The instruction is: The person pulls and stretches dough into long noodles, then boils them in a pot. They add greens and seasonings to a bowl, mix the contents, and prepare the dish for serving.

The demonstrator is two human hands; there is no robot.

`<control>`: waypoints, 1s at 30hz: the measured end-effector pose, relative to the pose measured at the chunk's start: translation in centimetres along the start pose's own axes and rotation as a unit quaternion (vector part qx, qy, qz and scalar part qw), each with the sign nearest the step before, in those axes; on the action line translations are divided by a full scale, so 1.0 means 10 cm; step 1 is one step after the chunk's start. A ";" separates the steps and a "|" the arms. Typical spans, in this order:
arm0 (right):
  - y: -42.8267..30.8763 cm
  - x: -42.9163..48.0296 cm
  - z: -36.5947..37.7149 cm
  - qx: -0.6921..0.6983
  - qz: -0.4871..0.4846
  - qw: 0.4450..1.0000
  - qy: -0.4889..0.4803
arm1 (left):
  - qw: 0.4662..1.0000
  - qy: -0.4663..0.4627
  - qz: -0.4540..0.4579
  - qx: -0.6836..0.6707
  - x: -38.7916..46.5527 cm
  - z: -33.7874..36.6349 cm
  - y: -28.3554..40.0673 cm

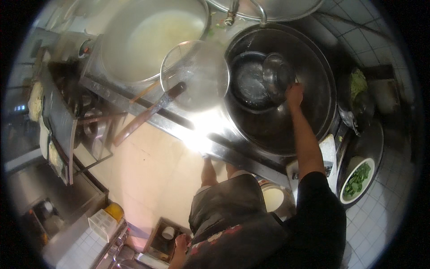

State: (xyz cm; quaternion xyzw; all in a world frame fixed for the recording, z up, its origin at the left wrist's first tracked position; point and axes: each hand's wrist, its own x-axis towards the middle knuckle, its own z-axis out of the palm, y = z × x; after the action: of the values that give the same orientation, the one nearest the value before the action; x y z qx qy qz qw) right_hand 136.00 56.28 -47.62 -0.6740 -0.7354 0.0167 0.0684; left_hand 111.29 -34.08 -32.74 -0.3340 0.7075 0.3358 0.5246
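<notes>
My right hand [295, 94] is closed over a large dark wok [315, 117], at the edge of a blurred, shiny round utensil [277, 75]. Its exact kind is unclear. The utensil overlaps a round, glossy dark pan or pool of liquid [247, 84] inside the wok. Low beside my body, my left hand [181, 243] hangs near a crate holding a white cup [168, 232]; its fingers are too unclear to read. A round mesh strainer [195, 74] with a long wooden handle [134, 126] rests between the wok and a big pot of cloudy liquid [161, 37].
A metal counter edge [231, 158] runs before me. At right stands a white bowl [373, 168] of chopped green leaves, with more greens [358, 82] behind it. A metal rack [60, 114] is at left. A faucet [263, 15] reaches over the wok's far rim.
</notes>
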 end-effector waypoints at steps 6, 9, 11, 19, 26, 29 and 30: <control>-0.14 -0.46 0.75 0.174 0.214 0.956 -0.096 | 0.992 -0.074 0.036 -0.100 -0.09 0.06 0.08; -0.14 -0.63 0.96 0.462 0.340 0.797 -0.189 | 0.996 0.026 -0.006 -0.084 -0.15 -0.07 -0.08; -0.08 -0.82 1.17 0.540 0.388 0.729 -0.159 | 0.990 0.134 -0.031 0.004 -0.09 -0.16 -0.09; 0.20 -1.02 1.05 0.624 0.317 0.697 -0.153 | 0.997 -0.020 0.075 0.006 0.26 -0.62 0.94; 0.50 -1.13 0.03 0.586 0.207 0.771 -0.134 | 0.994 0.011 0.080 0.077 0.96 -0.68 2.06; 0.24 -1.17 -0.80 0.651 0.292 0.697 -0.073 | 0.994 -0.025 0.069 0.086 1.49 -0.94 2.42; -0.05 -1.21 -1.20 0.640 0.294 0.707 -0.067 | 0.993 -0.043 0.071 0.089 1.63 -1.09 2.54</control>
State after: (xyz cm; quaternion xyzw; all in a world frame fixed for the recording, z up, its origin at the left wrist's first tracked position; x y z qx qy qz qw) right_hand 138.00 43.41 -36.66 -0.6473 -0.3159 0.5481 0.4252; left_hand 81.06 -31.04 -42.88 -0.2203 0.7330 0.3219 0.5574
